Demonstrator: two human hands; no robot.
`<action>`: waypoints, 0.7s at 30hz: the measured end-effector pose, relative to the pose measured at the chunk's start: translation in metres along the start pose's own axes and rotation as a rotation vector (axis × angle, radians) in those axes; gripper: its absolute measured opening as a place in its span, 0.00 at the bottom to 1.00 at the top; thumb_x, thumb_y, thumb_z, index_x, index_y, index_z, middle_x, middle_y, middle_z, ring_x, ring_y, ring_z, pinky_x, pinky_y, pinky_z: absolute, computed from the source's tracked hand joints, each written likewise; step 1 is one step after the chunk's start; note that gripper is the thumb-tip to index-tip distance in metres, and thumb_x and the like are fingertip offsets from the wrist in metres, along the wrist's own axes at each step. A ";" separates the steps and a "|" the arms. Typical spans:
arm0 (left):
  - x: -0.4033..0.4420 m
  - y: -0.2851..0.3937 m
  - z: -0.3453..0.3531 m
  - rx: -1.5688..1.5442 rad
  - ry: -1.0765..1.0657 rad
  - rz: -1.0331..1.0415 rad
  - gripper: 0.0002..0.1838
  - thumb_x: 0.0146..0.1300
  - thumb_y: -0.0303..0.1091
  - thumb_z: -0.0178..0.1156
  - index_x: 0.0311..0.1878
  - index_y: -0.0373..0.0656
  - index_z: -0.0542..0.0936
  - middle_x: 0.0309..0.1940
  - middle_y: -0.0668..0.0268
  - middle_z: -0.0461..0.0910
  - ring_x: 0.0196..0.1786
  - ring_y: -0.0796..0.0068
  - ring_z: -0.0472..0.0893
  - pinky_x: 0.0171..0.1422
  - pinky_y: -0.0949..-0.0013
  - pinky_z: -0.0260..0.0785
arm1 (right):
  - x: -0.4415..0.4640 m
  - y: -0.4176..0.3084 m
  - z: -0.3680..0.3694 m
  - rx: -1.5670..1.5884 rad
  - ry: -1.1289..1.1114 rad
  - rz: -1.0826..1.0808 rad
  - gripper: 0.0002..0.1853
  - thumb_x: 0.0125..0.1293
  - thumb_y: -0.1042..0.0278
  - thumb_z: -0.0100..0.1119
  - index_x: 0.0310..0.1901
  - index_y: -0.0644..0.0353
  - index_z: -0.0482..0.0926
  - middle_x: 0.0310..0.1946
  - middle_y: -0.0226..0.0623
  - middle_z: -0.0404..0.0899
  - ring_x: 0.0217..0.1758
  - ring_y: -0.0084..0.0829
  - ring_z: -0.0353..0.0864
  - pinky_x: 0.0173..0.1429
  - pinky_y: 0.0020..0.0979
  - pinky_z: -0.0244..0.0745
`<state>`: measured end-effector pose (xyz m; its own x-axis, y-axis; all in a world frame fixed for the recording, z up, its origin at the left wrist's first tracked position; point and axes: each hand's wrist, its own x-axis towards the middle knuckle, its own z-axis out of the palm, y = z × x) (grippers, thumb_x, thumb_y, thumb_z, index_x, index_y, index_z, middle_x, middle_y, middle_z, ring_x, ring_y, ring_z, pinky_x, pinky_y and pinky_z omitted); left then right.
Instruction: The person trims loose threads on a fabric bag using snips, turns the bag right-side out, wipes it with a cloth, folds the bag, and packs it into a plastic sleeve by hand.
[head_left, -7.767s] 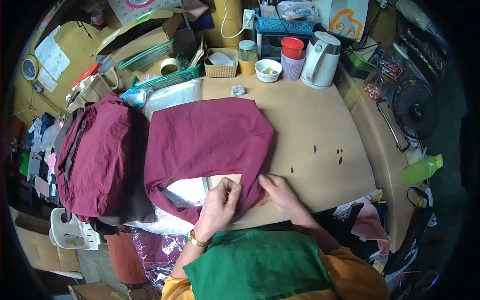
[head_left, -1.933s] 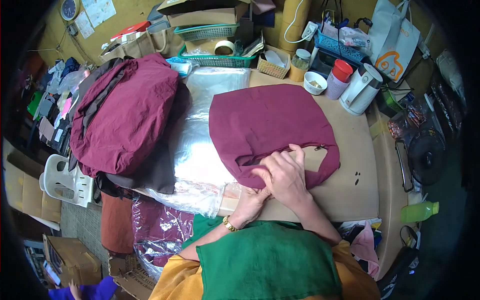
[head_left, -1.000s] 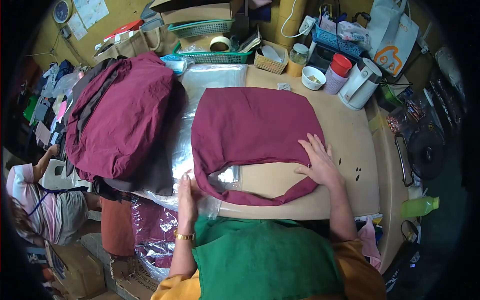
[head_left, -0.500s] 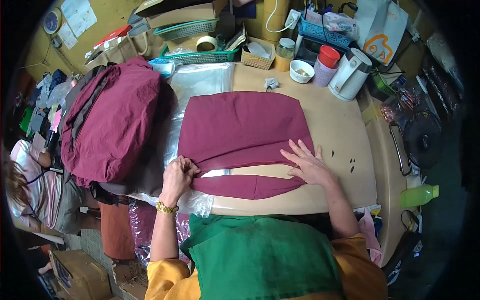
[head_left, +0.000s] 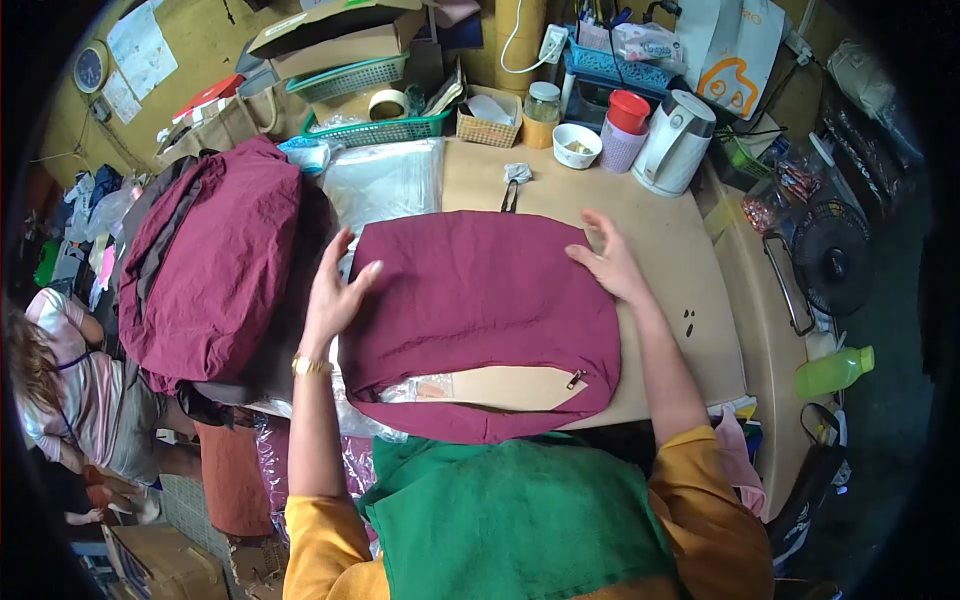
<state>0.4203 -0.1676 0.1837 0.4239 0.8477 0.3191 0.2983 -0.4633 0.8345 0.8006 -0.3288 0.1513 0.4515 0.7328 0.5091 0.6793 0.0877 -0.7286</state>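
Observation:
A folded maroon fabric piece [head_left: 480, 300] lies flat on the table in front of me. A narrow band along its near edge bows away from the rest, leaving a gap with a small zipper pull [head_left: 574, 380] at its right end. A black loop [head_left: 510, 197] sticks out at the far edge. My left hand [head_left: 335, 295] is at the left edge of the fabric, thumb and fingers apart. By the upper right corner, my right hand [head_left: 612, 262] is likewise spread, holding nothing. Whether either hand touches the fabric is hard to tell.
More maroon and dark garments [head_left: 215, 265] are heaped at the left. Clear plastic bags [head_left: 385, 180] lie behind the fabric. Along the back stand a white bowl [head_left: 577, 147], a lilac cup [head_left: 621, 147] and a kettle [head_left: 674, 145]. Another person [head_left: 85, 375] sits at the left.
Both hands have let go of the near band and moved away from me to the fabric's sides. The fabric has shifted nearer, and its gap is wider, showing the zipper pull.

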 end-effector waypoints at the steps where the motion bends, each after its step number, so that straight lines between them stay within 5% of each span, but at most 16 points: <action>1: 0.015 -0.005 0.010 0.054 0.059 0.120 0.29 0.62 0.39 0.68 0.63 0.33 0.73 0.57 0.54 0.79 0.61 0.67 0.77 0.66 0.66 0.66 | 0.008 0.014 0.013 -0.010 0.065 -0.059 0.14 0.62 0.63 0.68 0.39 0.67 0.82 0.36 0.36 0.84 0.41 0.26 0.81 0.50 0.31 0.74; 3: 0.037 -0.022 0.016 -0.154 -0.116 -0.091 0.14 0.66 0.36 0.64 0.46 0.32 0.81 0.38 0.68 0.83 0.40 0.81 0.78 0.47 0.74 0.70 | 0.014 0.035 0.023 0.385 -0.174 0.340 0.10 0.65 0.67 0.65 0.38 0.68 0.81 0.30 0.27 0.82 0.34 0.18 0.77 0.43 0.27 0.73; 4: 0.038 -0.023 0.017 -0.153 -0.114 -0.092 0.14 0.66 0.36 0.64 0.46 0.32 0.81 0.38 0.68 0.83 0.40 0.81 0.78 0.47 0.74 0.70 | 0.016 0.008 0.013 0.279 -0.072 0.338 0.07 0.66 0.69 0.64 0.37 0.66 0.81 0.28 0.24 0.80 0.31 0.14 0.73 0.38 0.22 0.70; 6: 0.041 -0.024 0.023 -0.331 -0.027 -0.109 0.13 0.68 0.34 0.63 0.30 0.35 0.80 0.24 0.80 0.75 0.29 0.90 0.67 0.33 0.78 0.62 | 0.026 0.007 -0.002 0.314 -0.047 0.269 0.07 0.66 0.70 0.64 0.35 0.65 0.81 0.28 0.24 0.80 0.30 0.14 0.72 0.36 0.21 0.69; 9: 0.043 -0.033 0.035 -0.294 -0.008 -0.136 0.15 0.67 0.35 0.64 0.26 0.37 0.77 0.21 0.82 0.71 0.28 0.91 0.63 0.30 0.77 0.57 | 0.037 0.025 -0.023 0.265 -0.067 0.279 0.06 0.65 0.70 0.66 0.34 0.63 0.80 0.24 0.23 0.77 0.27 0.13 0.70 0.32 0.20 0.68; 10: 0.047 -0.037 0.035 -0.221 -0.005 -0.129 0.10 0.66 0.36 0.64 0.37 0.38 0.80 0.28 0.74 0.77 0.31 0.83 0.72 0.38 0.73 0.65 | 0.042 0.035 -0.027 0.247 -0.139 0.329 0.08 0.64 0.69 0.67 0.36 0.63 0.79 0.24 0.23 0.77 0.27 0.13 0.70 0.31 0.20 0.68; 11: 0.045 -0.041 0.037 -0.224 -0.004 -0.127 0.10 0.66 0.36 0.64 0.37 0.38 0.80 0.28 0.74 0.77 0.31 0.83 0.72 0.38 0.73 0.65 | 0.048 0.044 -0.031 0.227 -0.212 0.371 0.09 0.63 0.69 0.69 0.37 0.63 0.79 0.25 0.23 0.77 0.26 0.13 0.70 0.30 0.20 0.68; 13: 0.028 0.014 0.032 0.575 0.334 0.221 0.15 0.65 0.36 0.62 0.51 0.40 0.77 0.44 0.60 0.81 0.46 0.64 0.80 0.53 0.60 0.68 | 0.062 0.040 -0.036 0.187 -0.242 0.388 0.13 0.59 0.71 0.70 0.42 0.63 0.78 0.27 0.27 0.77 0.30 0.18 0.74 0.35 0.23 0.72; 14: 0.016 0.038 0.029 0.508 0.141 0.197 0.23 0.63 0.36 0.61 0.61 0.43 0.71 0.59 0.53 0.73 0.64 0.51 0.72 0.67 0.44 0.59 | 0.070 0.031 -0.032 0.044 -0.171 0.164 0.12 0.59 0.71 0.69 0.43 0.63 0.79 0.29 0.30 0.79 0.33 0.23 0.77 0.39 0.26 0.74; 16: -0.023 0.078 0.050 0.719 -0.041 0.287 0.24 0.64 0.39 0.61 0.62 0.46 0.71 0.64 0.54 0.71 0.71 0.49 0.65 0.72 0.32 0.48 | 0.087 0.015 -0.013 -0.101 -0.137 -0.061 0.11 0.59 0.71 0.67 0.43 0.63 0.81 0.32 0.39 0.81 0.40 0.34 0.81 0.47 0.32 0.75; 18: -0.052 0.087 0.077 0.806 -0.221 0.193 0.31 0.66 0.46 0.57 0.71 0.50 0.65 0.72 0.53 0.62 0.77 0.47 0.56 0.76 0.34 0.40 | 0.114 0.010 0.023 -0.139 -0.202 -0.081 0.10 0.60 0.67 0.64 0.40 0.63 0.83 0.36 0.47 0.82 0.44 0.43 0.82 0.51 0.37 0.76; 21: -0.068 0.070 0.105 0.815 -0.220 0.119 0.38 0.67 0.50 0.56 0.76 0.47 0.58 0.77 0.49 0.50 0.78 0.42 0.49 0.75 0.29 0.36 | 0.147 0.032 0.083 -0.371 -0.268 -0.018 0.10 0.61 0.65 0.62 0.36 0.62 0.85 0.40 0.53 0.83 0.45 0.51 0.83 0.51 0.43 0.76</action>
<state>0.5024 -0.2846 0.1735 0.6231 0.7508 0.2192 0.7276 -0.6592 0.1897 0.8403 -0.1623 0.1651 0.3052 0.8864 0.3481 0.8690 -0.1098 -0.4824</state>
